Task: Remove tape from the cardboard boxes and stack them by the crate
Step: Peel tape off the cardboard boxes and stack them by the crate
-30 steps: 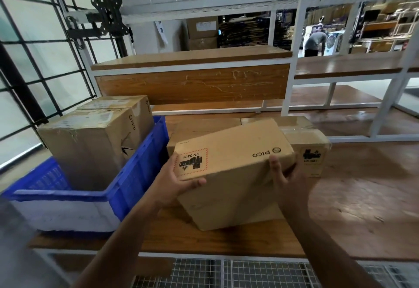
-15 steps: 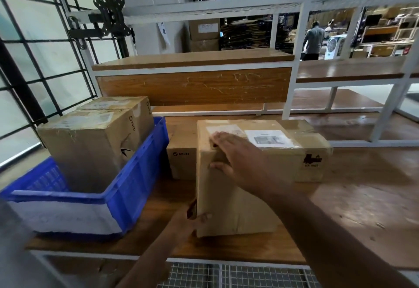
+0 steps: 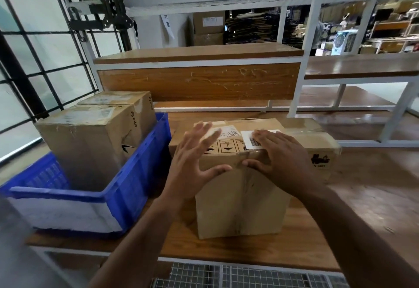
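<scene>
Since the frame half a second earlier, the left hand (image 3: pixel 195 163) had risen from the low near corner of the front cardboard box (image 3: pixel 240 199) to its top left edge, and the right hand (image 3: pixel 280 160) had shifted rightward along the top. Both hands were observed with fingers spread wide and flat; neither was closed around anything. The right hand rested palm-down on the top near edge, its fingertips over a white barcode label (image 3: pixel 251 141), its thumb at the tape seam (image 3: pixel 244 197) running down the near face. Whether the left palm touched the carton could not be determined; motion blur obscured its fingers.

That box stood upright on the wooden bench (image 3: pixel 353 208), just right of the blue crate (image 3: pixel 127 188). A second carton (image 3: pixel 322 149) lay directly behind it, to the far right, tape visible across its top. Two further cartons (image 3: pixel 90 142) stood inside the crate, side by side, touching.
</scene>
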`<state>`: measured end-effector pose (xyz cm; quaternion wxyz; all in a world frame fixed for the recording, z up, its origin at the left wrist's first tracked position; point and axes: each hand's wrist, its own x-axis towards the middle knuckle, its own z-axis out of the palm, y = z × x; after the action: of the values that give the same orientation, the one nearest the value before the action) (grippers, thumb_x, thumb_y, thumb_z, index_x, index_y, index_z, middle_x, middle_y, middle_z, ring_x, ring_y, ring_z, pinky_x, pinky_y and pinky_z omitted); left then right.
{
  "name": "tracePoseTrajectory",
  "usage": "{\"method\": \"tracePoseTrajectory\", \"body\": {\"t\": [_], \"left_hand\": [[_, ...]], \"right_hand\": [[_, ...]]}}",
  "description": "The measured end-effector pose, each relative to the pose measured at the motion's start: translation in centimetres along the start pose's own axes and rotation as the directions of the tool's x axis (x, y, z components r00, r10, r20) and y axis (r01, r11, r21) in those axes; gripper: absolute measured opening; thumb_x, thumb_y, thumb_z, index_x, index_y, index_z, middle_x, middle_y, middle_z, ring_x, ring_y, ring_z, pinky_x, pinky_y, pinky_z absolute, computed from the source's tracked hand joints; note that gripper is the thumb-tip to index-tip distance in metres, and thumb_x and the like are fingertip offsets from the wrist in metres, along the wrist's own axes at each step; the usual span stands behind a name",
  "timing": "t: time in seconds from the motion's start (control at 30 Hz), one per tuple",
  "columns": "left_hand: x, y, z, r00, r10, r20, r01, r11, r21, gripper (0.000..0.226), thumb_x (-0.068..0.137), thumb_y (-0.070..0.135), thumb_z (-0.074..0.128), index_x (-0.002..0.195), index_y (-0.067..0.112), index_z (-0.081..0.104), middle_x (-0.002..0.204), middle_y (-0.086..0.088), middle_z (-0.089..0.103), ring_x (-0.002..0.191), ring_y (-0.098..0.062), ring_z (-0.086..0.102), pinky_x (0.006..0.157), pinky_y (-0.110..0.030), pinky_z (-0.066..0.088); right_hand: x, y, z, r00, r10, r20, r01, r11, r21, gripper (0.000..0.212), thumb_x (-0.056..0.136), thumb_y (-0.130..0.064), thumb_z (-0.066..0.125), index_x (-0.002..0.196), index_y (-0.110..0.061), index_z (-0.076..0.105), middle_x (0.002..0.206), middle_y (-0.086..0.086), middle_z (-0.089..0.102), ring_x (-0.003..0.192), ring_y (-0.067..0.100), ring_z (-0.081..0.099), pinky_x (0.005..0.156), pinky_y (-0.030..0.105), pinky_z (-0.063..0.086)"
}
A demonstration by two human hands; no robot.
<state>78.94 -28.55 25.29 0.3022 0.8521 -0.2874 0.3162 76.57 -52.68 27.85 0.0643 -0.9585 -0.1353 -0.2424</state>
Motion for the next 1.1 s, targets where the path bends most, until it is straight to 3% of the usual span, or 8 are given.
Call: {"method": "tracePoseTrajectory", "body": {"t": [0.1, 0.2, 0.43, 0.67, 1.1], "left_hand": [[0.8, -0.5, 1.3, 0.993, 0.094, -0.074, -0.089, 0.994, 0.068, 0.058, 0.088, 0.061, 0.064, 0.130, 0.021, 0.065, 0.139, 0.001, 0.062, 0.134, -0.010, 0.051, 0.115, -0.052, 0.038], [0.8, -1.5, 2.0, 0.975, 0.148, -0.168, -0.134, 0.987, 0.092, 0.052, 0.087, 0.058, 0.068, 0.118, 0.015, 0.072, 0.123, -0.002, 0.071, 0.119, -0.012, 0.064, 0.111, -0.047, 0.044], [1.2, -2.3, 1.8, 0.975, 0.156, -0.159, -0.148, 0.987, 0.062, 0.057, 0.085, 0.058, 0.070, 0.118, 0.011, 0.071, 0.123, -0.004, 0.071, 0.118, -0.014, 0.065, 0.104, -0.048, 0.050], [1.2, -2.3, 1.9, 0.965, 0.172, -0.197, -0.159, 0.984, 0.078, 0.054, 0.085, 0.056, 0.070, 0.110, 0.009, 0.075, 0.115, -0.005, 0.074, 0.112, -0.014, 0.068, 0.089, -0.046, 0.059], [0.7, -1.9, 2.0, 0.978, 0.105, -0.181, -0.104, 0.994, 0.011, 0.056, 0.086, 0.056, 0.069, 0.117, 0.009, 0.071, 0.123, -0.005, 0.071, 0.120, -0.015, 0.063, 0.100, -0.048, 0.053]], "right_hand": [[-0.2, 0.1, 0.8, 0.998, 0.008, -0.070, -0.011, 0.999, -0.035, 0.078, 0.084, -0.073, 0.047, 0.138, -0.018, 0.054, 0.142, 0.004, 0.055, 0.130, 0.022, 0.053, 0.107, 0.036, 0.034], [0.0, -0.1, 1.3, 0.991, 0.001, -0.131, -0.007, 0.999, -0.046, 0.071, 0.085, -0.069, 0.047, 0.130, -0.015, 0.062, 0.132, 0.006, 0.063, 0.120, 0.024, 0.061, 0.100, 0.041, 0.046], [0.6, 0.2, 2.1, 0.983, -0.040, -0.177, 0.028, 0.997, -0.068, 0.077, 0.087, -0.075, 0.037, 0.127, -0.016, 0.063, 0.129, 0.006, 0.065, 0.116, 0.023, 0.063, 0.094, 0.040, 0.050], [0.6, 0.1, 2.5, 0.973, -0.049, -0.225, 0.033, 0.997, -0.076, 0.068, 0.089, -0.069, 0.039, 0.124, -0.017, 0.065, 0.126, 0.005, 0.067, 0.116, 0.021, 0.063, 0.096, 0.038, 0.048], [0.2, 0.2, 2.7, 0.968, -0.047, -0.247, 0.046, 0.999, -0.012, 0.075, 0.089, -0.074, 0.037, 0.127, -0.016, 0.062, 0.130, 0.004, 0.064, 0.121, 0.020, 0.059, 0.102, 0.037, 0.042]]}}
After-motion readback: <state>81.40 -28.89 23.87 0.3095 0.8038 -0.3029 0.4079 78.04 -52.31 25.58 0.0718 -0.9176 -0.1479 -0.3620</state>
